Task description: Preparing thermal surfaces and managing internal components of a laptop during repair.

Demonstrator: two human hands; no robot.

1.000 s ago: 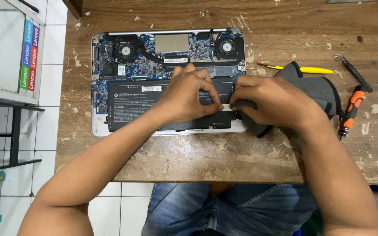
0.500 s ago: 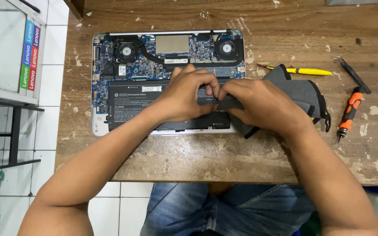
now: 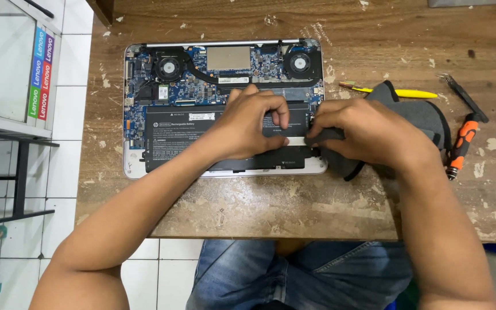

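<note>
Opened silver laptop [image 3: 136, 166] with black battery [image 3: 179, 140] exposed, pressed by left hand [image 3: 248, 123].
Right hand [image 3: 368, 135] grips grey cloth [image 3: 426, 117]; snagging judged possible.

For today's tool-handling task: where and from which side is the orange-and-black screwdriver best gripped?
Grip the orange-and-black screwdriver by its thick ribbed handle, coming from the right, its open side. It lies flat on the wooden table, and grey cloth crowds its left.

Left hand [image 3: 248, 129] fingers curled, right hand [image 3: 368, 135] pinching
</note>
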